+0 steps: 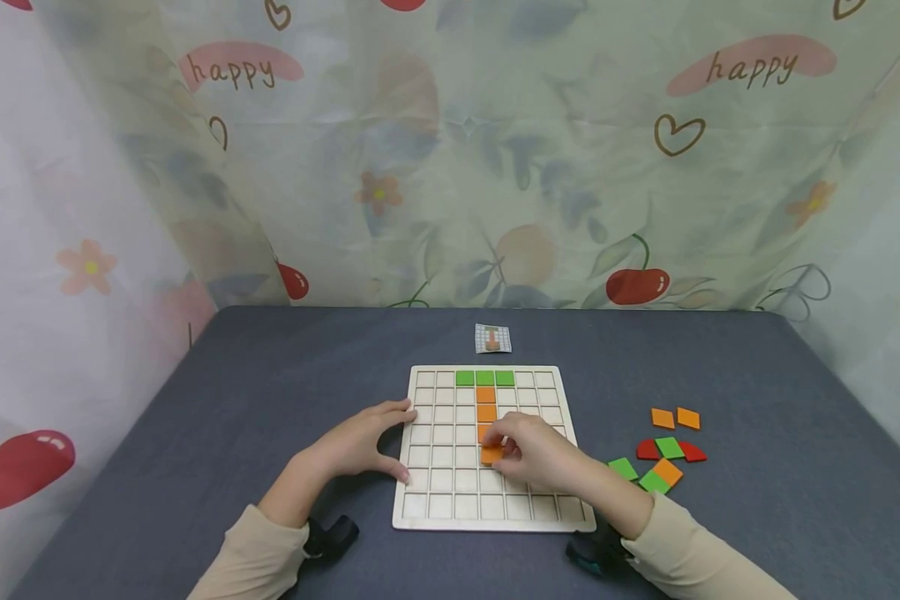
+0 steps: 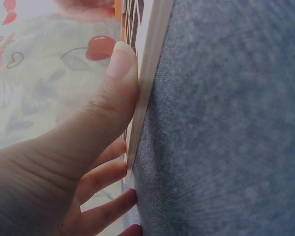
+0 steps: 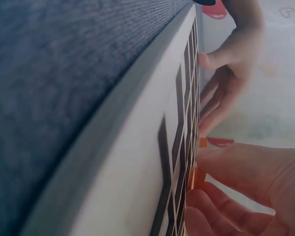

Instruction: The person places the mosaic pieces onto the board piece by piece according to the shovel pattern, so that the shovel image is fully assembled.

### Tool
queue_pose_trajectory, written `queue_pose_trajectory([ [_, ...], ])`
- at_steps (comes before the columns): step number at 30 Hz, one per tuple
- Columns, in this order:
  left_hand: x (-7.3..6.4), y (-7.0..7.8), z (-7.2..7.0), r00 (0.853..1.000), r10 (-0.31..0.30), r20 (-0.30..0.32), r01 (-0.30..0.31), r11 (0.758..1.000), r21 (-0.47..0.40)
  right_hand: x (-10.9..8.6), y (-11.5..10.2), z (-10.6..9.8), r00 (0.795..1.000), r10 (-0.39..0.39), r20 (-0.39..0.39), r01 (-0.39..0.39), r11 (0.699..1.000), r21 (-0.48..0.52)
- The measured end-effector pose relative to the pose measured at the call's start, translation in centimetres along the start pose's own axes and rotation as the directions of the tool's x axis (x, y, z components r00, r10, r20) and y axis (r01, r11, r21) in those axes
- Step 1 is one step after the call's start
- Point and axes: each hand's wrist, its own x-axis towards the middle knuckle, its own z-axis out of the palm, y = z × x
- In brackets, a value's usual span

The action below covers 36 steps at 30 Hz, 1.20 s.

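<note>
Underneath, a blue-grey tabletop (image 1: 195,467) carries my white gridded board (image 1: 431,457), whose left edge my left hand (image 1: 356,442) touches with thumb and fingers spread wide, gripping nothing, while my right hand (image 1: 536,450) reaches over the grid, thumb and fingertips drawn close. Past the far edge lies a small patterned card (image 1: 492,339). Smaller still, loose pieces (image 1: 669,448) in orange, green and red lie right of the board, and my right fingertips pinch an orange tile (image 1: 491,455) at the near end of the orange column (image 1: 486,412); whether it sits flat I cannot tell.
</note>
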Motion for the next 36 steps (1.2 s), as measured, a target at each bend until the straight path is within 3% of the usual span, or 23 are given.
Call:
queue_pose_trajectory([
  [8,0.1,-0.1,0.1,1.0,0.001,-0.001,-0.001,1.0,-0.001,0.3,-0.2,0.3,1.0,0.026,0.015,-0.025,0.999,-0.028],
  [23,0.0,-0.1,0.0,1.0,0.012,-0.004,-0.012,1.0,-0.002,0.3,-0.2,0.3,0.999,-0.037,-0.019,0.035,0.998,-0.06],
  [30,0.1,-0.2,0.0,1.0,0.014,-0.003,-0.014,1.0,-0.002,0.2,-0.1,0.0,1.0,-0.006,-0.017,0.006,0.999,-0.042],
  [36,0.2,-0.1,0.0,1.0,0.009,0.004,-0.009,1.0,-0.011,-0.4,1.0,-1.7,0.998,0.048,-0.029,-0.048,0.999,-0.019],
])
